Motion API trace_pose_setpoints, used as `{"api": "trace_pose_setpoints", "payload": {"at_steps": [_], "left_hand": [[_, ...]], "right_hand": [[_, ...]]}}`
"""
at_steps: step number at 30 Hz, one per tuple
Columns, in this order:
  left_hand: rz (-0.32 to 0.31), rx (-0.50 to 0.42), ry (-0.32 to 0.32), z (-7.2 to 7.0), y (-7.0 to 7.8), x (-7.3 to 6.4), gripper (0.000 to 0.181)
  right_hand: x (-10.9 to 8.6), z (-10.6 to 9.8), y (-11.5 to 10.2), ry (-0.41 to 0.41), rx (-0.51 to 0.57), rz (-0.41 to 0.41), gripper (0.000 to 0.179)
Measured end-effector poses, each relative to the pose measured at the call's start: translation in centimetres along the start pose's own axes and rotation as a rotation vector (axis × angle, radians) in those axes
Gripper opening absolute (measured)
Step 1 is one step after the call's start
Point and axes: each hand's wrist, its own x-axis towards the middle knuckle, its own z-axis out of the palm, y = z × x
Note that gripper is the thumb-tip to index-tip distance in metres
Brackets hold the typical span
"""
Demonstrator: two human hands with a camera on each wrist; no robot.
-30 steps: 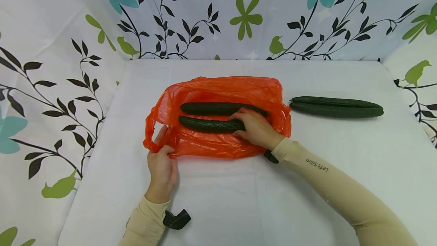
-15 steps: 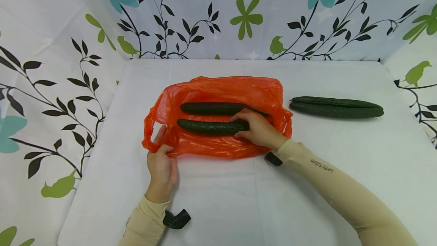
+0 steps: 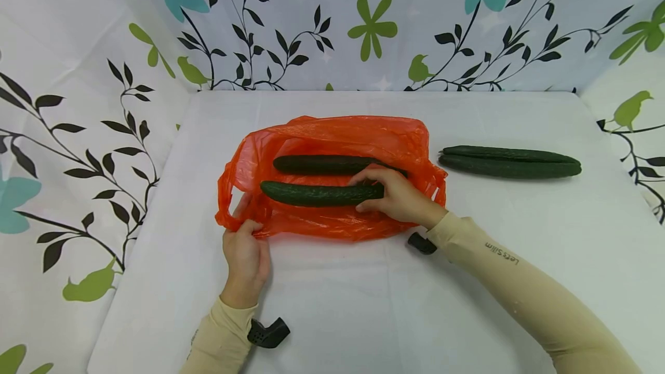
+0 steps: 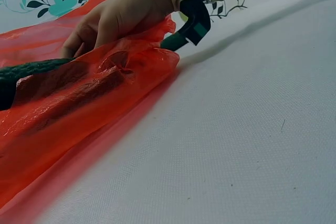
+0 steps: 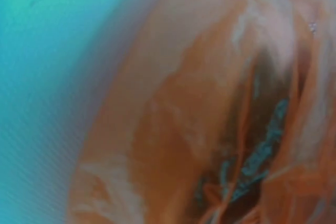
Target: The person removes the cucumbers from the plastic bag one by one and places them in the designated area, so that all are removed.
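Observation:
A red plastic bag (image 3: 358,128) lies spread on the white table, its mouth facing up. Inside it the farther cucumber (image 3: 322,164) rests lengthwise. The nearer cucumber (image 3: 306,194) is gripped at its right end by my right hand (image 3: 397,192), thumb on the near side. My left hand (image 3: 246,264) holds the bag's near left edge by the handle, some fingers hidden behind the plastic. In the left wrist view the right hand (image 4: 123,17) reaches over the bag wall (image 4: 79,114). The right wrist view is blurred, mostly bag plastic (image 5: 157,129).
To the right of the bag, two more cucumbers (image 3: 511,167) lie side by side on the white tablecloth (image 3: 332,305). A leaf-and-bird patterned curtain (image 3: 374,62) hangs behind the table and along its sides. Each wrist carries a black camera mount (image 3: 268,333).
The right hand has shifted slightly right and toward me. The nearer cucumber's left end has moved left and it now sits farther from the other cucumber. The left hand stays in place.

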Motion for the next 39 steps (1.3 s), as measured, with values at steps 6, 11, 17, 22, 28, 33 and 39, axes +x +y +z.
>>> {"api": "trace_pose_setpoints", "payload": {"at_steps": [6, 11, 17, 22, 28, 33, 39], "left_hand": [[0.004, -0.006, 0.003, -0.1, 0.1, 0.0, 0.058], [0.002, -0.001, 0.009, -0.1, 0.1, 0.0, 0.057], [0.009, -0.023, 0.010, 0.0, 0.0, 0.1, 0.057], [0.014, -0.020, -0.004, -0.1, 0.0, 0.0, 0.059], [0.020, -0.003, -0.007, -0.1, -0.1, 0.0, 0.058], [0.026, -0.005, -0.007, -0.1, -0.1, 0.0, 0.058], [0.026, -0.003, -0.006, -0.2, 0.0, -0.1, 0.059]], "right_hand": [[-0.1, -0.1, -0.1, -0.007, 0.035, -0.035, 0.041], [-0.4, -0.2, -0.1, -0.022, 0.105, -0.085, 0.042], [-0.6, -0.1, -0.3, -0.024, 0.226, -0.189, 0.041], [-0.9, -0.2, -1.2, -0.003, 0.359, -0.241, 0.042], [-1.6, -0.5, -2.7, 0.014, 0.577, -0.197, 0.043], [-2.3, -1.0, -3.5, 0.034, 0.718, -0.155, 0.041], [-2.7, -1.8, -3.6, 0.033, 0.872, -0.173, 0.040]]}}
